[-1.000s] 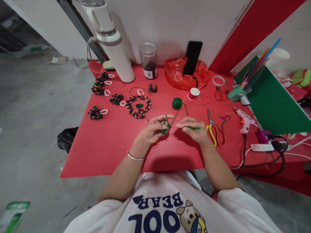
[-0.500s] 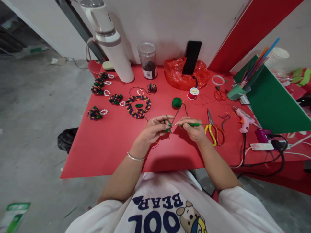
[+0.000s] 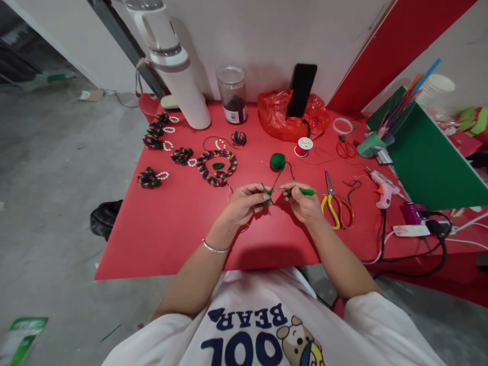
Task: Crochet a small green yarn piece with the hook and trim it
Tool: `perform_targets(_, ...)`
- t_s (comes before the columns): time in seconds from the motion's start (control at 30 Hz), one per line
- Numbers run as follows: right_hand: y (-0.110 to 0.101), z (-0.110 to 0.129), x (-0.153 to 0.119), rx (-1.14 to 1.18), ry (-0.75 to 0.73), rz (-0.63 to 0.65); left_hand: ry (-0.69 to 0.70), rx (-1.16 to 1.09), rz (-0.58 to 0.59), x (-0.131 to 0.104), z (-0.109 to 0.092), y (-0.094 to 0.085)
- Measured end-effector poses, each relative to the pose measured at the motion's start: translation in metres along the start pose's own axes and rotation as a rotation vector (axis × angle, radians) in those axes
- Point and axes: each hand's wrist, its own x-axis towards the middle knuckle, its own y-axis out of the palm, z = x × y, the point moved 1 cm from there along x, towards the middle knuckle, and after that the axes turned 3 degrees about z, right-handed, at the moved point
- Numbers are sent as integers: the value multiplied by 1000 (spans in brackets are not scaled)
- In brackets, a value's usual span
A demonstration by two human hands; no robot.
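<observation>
Between thumb and fingers my left hand [image 3: 247, 202] pinches a small piece of green crochet work [image 3: 268, 199], with a strand of yarn over the fingers. My right hand [image 3: 304, 202] is closed round the green handle of a crochet hook [image 3: 306, 191]. The hook's thin metal shaft points left, its tip at the green work; the exact loop there is too small to make out. A dark green strand runs from the work up to the green yarn ball [image 3: 277, 161] just beyond my hands.
Yellow-handled scissors [image 3: 332, 206] lie right of my right hand. A multicoloured crocheted ring [image 3: 216, 168] and several beaded pieces [image 3: 148, 178] lie left. Behind stand a white bottle [image 3: 186, 94], a jar [image 3: 232, 96] and a phone [image 3: 302, 91]. A pink glue gun [image 3: 386, 189] rests at right.
My right hand has shifted slightly with the hook, whose shaft now lies a little higher by the green work. My left hand has turned a little and stays pinched on the work.
</observation>
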Motion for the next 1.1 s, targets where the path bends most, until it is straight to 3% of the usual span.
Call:
perform_targets(0.47,-4,2,4,-47,24,-69,45,-53,-26,2,-3,0)
perform_targets(0.93,-5,0,3,-108,9,-6,48,-27,-28,2,-1,0)
perform_targets(1.1,-4,1,3,-90,18,-37,38,-20,-44,1,-2,3)
